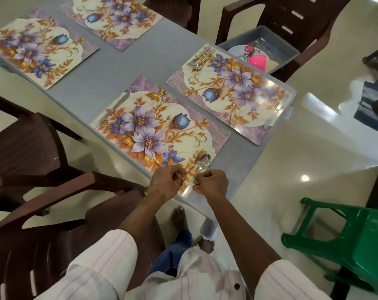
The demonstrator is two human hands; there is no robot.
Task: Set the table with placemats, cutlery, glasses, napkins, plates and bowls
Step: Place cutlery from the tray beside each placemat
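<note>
Placing cutlery on the nearest placemat. My left hand has its fingers pinched on the fork handle; my right hand has its fingers pinched on the spoon handle. Both lie on the mat's near-right end, heads pointing away from me, just beside each other. The knife is already at the far end. To do this well, I'd say: slide the two handles parallel, ends level with the mat edge, then let go without dragging. The grey bin with remaining items sits on a chair beyond the table.
</note>
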